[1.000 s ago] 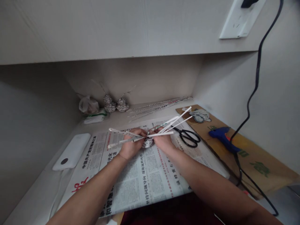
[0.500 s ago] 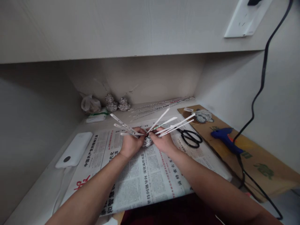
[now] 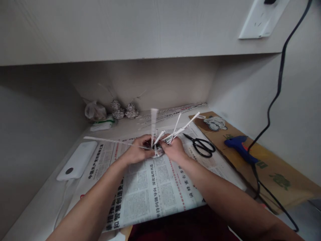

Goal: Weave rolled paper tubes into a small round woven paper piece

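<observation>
- Left hand [image 3: 138, 151]: grip holding woven paper piece [image 3: 158, 154], left side.
- Right hand [image 3: 175, 150]: grip holding its right side.
- Piece between hands, over newspaper [image 3: 140, 197]; paper sticks [image 3: 192, 119] splayed out.
- Scissors [image 3: 194, 141] near right hand.

Shows weaving [image 3: 158, 154] between left hand [image 3: 137, 150] and right hand [image 3: 177, 150] mid-frame, over newspaper [image 3: 140, 194]; has scissors [image 3: 195, 141] right of them, glue gun [image 3: 237, 143] on cardboard [image 3: 265, 172] at frame right, power bank [image 3: 77, 160] at left, gourds [image 3: 118, 113] behind.

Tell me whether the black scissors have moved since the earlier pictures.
No: judged against the cardboard, the black scissors show no shift either way.
</observation>
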`<state>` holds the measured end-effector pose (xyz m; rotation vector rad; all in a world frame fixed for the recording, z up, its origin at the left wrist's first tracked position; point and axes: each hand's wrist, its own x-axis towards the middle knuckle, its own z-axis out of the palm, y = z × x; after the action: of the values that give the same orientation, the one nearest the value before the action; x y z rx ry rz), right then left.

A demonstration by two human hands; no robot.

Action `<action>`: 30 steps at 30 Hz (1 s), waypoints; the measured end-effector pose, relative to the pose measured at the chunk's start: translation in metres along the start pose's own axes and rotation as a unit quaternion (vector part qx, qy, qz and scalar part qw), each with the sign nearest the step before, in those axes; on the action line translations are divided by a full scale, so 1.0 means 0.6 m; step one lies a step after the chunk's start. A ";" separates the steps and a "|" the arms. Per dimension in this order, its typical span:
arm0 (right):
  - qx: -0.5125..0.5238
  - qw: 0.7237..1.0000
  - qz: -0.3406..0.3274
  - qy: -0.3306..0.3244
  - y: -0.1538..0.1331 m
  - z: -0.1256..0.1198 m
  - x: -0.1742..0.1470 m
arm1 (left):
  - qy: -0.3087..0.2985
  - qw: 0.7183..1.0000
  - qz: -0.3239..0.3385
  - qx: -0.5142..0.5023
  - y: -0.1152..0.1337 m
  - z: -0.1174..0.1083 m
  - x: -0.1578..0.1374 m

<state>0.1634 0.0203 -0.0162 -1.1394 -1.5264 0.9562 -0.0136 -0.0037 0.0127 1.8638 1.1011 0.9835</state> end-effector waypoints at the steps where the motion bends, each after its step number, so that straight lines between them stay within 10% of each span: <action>1: -0.001 1.000 -0.001 -0.003 0.000 -0.001 0.001 | -0.036 0.999 0.003 0.005 0.002 -0.009 -0.001; 7: -0.009 0.999 0.023 -0.034 -0.001 -0.003 0.002 | -0.124 0.992 0.000 -0.037 -0.012 -0.038 0.001; 30: 0.073 0.986 0.008 -0.151 -0.021 -0.018 0.007 | -0.120 0.965 0.101 0.211 0.033 -0.029 -0.009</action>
<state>0.1709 0.0214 -0.0010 -0.9346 -1.6545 1.2758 -0.0237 -0.0122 0.0362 2.4082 1.0444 0.6377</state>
